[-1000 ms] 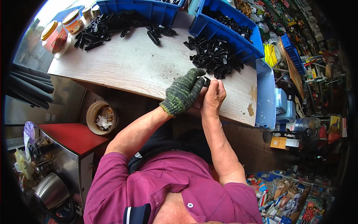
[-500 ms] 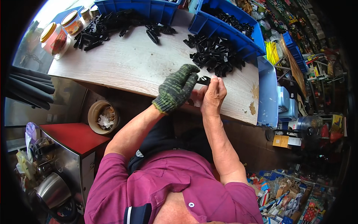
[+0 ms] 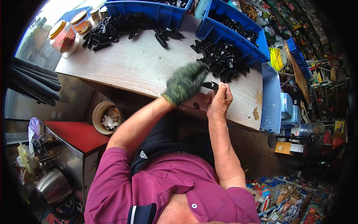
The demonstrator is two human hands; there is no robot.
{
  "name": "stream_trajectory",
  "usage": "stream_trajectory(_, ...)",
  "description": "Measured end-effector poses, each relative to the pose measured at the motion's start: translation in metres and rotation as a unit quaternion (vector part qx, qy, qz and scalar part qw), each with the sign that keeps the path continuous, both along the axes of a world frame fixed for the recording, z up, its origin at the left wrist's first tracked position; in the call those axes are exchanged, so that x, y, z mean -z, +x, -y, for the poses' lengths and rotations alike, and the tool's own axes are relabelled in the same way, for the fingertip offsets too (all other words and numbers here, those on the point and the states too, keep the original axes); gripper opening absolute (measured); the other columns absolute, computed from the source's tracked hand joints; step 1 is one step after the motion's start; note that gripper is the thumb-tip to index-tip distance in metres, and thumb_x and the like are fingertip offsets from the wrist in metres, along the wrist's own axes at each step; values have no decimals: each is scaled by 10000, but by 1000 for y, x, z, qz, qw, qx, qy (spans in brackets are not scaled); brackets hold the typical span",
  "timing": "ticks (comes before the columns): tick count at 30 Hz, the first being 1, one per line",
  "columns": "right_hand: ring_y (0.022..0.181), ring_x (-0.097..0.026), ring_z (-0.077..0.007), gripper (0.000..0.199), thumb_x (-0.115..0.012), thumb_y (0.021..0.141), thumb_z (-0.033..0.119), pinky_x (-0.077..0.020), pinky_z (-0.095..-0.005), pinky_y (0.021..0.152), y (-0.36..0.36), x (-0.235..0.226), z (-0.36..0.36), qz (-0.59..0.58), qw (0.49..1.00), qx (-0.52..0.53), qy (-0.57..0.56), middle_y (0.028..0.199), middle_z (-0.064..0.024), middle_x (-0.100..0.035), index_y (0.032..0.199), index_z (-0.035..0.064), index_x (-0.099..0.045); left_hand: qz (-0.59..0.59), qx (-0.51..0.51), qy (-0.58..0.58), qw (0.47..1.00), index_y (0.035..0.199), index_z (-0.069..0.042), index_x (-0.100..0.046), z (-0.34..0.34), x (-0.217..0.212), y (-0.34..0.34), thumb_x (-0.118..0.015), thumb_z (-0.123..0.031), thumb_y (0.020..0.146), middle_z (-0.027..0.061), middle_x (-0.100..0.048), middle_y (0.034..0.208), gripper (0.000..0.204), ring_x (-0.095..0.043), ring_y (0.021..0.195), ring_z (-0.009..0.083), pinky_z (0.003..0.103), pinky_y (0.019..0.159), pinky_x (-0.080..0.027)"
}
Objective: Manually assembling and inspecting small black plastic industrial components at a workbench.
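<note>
Two jars (image 3: 69, 33) stand at the bench's (image 3: 141, 71) far left, black clips (image 3: 112, 30) strewn beside them. The left hand (image 3: 185, 82) (gloved, blurred) has its fingers curled over a black part (image 3: 212, 85) above the bench's near edge. The right hand (image 3: 220, 101) pinches that part from below. A clip pile (image 3: 222, 63) lies just beyond, against a blue bin (image 3: 235, 35).
</note>
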State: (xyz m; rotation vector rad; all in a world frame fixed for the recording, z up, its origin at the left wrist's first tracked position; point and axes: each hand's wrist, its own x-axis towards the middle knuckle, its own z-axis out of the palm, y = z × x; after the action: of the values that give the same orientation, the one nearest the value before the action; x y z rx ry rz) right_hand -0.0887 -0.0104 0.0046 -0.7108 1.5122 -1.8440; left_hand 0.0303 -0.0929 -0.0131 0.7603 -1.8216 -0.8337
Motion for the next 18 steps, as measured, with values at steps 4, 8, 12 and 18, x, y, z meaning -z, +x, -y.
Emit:
stream_trajectory(4, 423, -364, -118, 271, -549, 989, 308, -591, -454, 524, 4, 3, 2, 54, 997, -53, -19, 498, 32, -283, 794, 142, -462, 238, -127, -159, 950, 1134, -226, -713, 80, -26, 15, -643, -219, 865, 147, -672, 1051, 278, -612, 1033, 378, 500, 845, -507)
stream_trajectory(8, 434, -363, -121, 267, -570, 982, 355, -595, -453, 560, -1, 6, -1, 70, 997, -33, -5, 522, 21, -305, 858, 137, -476, 311, -102, -202, 923, 1050, -247, -729, 99, -19, 7, -639, -269, 834, 151, -657, 1062, 235, -578, 1068, 403, 550, 863, -475)
stream_trajectory(12, 425, -352, -135, 300, -582, 963, 368, -582, -488, 577, -5, 3, -6, 105, 994, -18, 3, 493, 28, -275, 806, 135, -478, 256, -130, -233, 929, 1023, -159, -713, 89, -3, 3, -634, -226, 827, 141, -663, 1081, 222, -576, 1113, 391, 559, 862, -477)
stream_trajectory(18, 398, -376, -160, 332, -569, 942, 369, -584, -488, 511, -47, -7, -4, 148, 982, 86, 84, 513, 5, -293, 785, 99, -456, 326, -75, -243, 910, 982, -85, -648, 74, -2, 17, -627, -215, 855, 163, -653, 974, 182, -624, 959, 366, 516, 748, -503)
